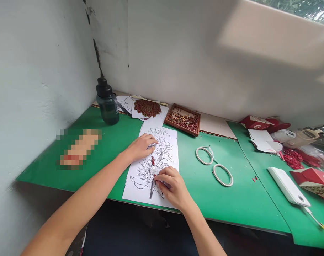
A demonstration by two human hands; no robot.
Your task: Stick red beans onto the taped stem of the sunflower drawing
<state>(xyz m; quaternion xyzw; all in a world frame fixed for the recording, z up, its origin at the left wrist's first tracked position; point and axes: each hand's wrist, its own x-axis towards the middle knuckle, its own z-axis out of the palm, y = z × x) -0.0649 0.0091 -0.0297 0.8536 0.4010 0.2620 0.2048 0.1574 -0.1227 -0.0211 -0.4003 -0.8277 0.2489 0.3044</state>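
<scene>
A white sheet with a black line drawing of sunflowers (164, 156) lies on the green table (231, 199) in front of me. My left hand (140, 146) rests on the sheet's upper left part, fingers curled down onto the paper. My right hand (172, 183) is at the lower flower, fingertips pinched together at its round centre (154, 170). A short line of small red seeds (152, 160) sits on the flower just above that centre. What the pinched fingers hold is too small to make out.
A dark bottle (107, 103) stands at the back left. Behind the sheet are a paper with a heap of red seeds (147, 107) and a brown tray of seeds (183, 119). Two white rings (214, 165), a white flat device (287, 185) and red boxes (315, 179) lie to the right.
</scene>
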